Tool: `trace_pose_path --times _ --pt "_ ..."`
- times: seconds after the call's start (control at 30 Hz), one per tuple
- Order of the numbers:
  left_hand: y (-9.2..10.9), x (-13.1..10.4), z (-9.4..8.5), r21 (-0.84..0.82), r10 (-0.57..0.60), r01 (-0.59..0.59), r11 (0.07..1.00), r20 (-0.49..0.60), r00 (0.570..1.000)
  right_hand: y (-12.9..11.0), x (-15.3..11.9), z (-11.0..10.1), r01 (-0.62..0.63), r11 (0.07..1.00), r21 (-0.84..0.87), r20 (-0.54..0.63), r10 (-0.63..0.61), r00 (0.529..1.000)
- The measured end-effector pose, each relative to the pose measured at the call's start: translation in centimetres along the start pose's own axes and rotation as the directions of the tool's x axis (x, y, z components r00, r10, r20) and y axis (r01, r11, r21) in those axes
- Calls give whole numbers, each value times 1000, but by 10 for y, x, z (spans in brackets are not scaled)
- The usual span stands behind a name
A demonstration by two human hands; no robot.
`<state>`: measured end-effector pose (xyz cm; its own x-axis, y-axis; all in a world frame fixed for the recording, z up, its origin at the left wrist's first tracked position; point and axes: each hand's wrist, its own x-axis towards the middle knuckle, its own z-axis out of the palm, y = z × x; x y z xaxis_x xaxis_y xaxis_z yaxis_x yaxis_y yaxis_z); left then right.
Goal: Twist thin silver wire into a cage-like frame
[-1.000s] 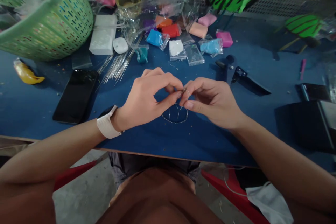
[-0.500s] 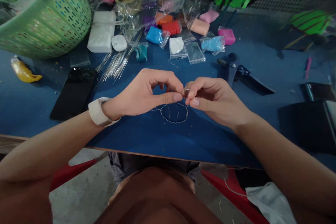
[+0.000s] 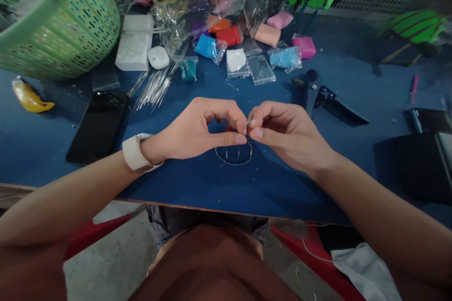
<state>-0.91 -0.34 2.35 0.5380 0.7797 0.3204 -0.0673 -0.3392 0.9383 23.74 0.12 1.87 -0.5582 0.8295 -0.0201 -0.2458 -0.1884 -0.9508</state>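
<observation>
A small frame of thin silver wire (image 3: 233, 156), a twisted ring with cross strands, hangs just above the blue table (image 3: 212, 183). My left hand (image 3: 197, 129) and my right hand (image 3: 286, 134) meet fingertip to fingertip over it, both pinching the wire at its top. A white watch band sits on my left wrist. The upper part of the wire frame is hidden by my fingers.
A black phone (image 3: 97, 124) lies left, by a bundle of straight wires (image 3: 155, 87). Behind are several bags of coloured clay (image 3: 243, 51), a white block (image 3: 134, 42) and a green basket (image 3: 60, 23). Black pliers (image 3: 335, 106) and dark boxes (image 3: 416, 160) lie right.
My hands have closed in tighter over the wire frame, and my left wrist has shifted slightly right. The fingers have turned at the pinch point; the frame stays in place.
</observation>
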Motion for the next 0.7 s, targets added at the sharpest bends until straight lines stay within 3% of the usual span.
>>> trace_pose_path --times 0.13,0.33,0.4,0.5,0.6,0.7 --pt "0 -1 1 14 -4 4 1000 -16 1000 1 1 -1 16 999 -43 -23 -18 1000" --pt "-3 -1 -2 227 -8 19 974 -47 999 -5 3 -2 128 922 -366 -82 -169 982" --pt "2 -2 -10 417 12 -3 909 -18 1000 -7 3 -5 169 857 -486 -65 -228 972" --pt "14 -3 -25 734 -36 -43 678 91 995 -7 4 -11 206 714 -669 -45 -316 948" --pt "24 -5 -31 810 -215 -87 580 256 942 -6 5 -16 205 570 -796 -20 -363 932" --pt "22 -7 -25 839 -296 -80 538 276 914 -5 4 -17 210 470 -857 14 -387 922"
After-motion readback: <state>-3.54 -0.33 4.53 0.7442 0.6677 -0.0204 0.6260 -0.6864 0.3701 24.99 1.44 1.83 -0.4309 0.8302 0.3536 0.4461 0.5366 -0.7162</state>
